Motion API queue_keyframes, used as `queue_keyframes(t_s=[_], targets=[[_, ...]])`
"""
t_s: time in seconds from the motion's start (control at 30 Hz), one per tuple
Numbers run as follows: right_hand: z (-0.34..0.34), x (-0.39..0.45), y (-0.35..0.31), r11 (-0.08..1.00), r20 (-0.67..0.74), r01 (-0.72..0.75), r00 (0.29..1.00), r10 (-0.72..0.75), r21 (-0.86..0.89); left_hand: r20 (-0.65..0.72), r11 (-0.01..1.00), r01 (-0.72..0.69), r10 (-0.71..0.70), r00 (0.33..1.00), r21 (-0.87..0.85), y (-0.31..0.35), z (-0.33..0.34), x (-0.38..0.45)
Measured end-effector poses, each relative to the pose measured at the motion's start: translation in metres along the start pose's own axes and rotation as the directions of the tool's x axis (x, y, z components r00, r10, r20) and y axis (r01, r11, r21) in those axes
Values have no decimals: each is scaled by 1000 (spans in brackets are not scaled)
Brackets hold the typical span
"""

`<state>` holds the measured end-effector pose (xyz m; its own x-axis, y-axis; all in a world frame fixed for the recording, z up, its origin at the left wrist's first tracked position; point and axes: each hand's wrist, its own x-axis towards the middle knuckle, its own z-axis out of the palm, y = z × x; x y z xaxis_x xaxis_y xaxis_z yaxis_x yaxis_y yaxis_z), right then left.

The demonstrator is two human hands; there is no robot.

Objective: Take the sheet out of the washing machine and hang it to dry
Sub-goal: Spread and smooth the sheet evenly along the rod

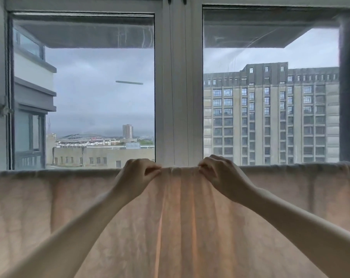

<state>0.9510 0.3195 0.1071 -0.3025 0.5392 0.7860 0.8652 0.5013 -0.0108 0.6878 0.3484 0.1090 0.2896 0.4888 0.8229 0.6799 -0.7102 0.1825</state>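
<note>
A pale peach sheet [180, 217] hangs across the whole width of the view, draped over a horizontal line or rail that its top fold hides. My left hand [138, 175] pinches the top fold just left of centre, fingers curled over the edge. My right hand [220, 173] pinches the same fold just right of centre. Between the two hands the cloth is bunched into vertical pleats, and light shines through it. Both forearms reach up from the bottom corners. The washing machine is not in view.
Directly behind the sheet stands a large window with a white central frame post [178, 87] and two glass panes. A latch [5, 110] sits on the left frame. City buildings show outside.
</note>
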Motion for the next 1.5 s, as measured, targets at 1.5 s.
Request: queue_keyframes(t_s=[1.5], targets=[[-41, -3, 30, 971, -57, -239, 969, 239, 20, 30, 992, 124, -124, 992, 28, 10, -4, 18]])
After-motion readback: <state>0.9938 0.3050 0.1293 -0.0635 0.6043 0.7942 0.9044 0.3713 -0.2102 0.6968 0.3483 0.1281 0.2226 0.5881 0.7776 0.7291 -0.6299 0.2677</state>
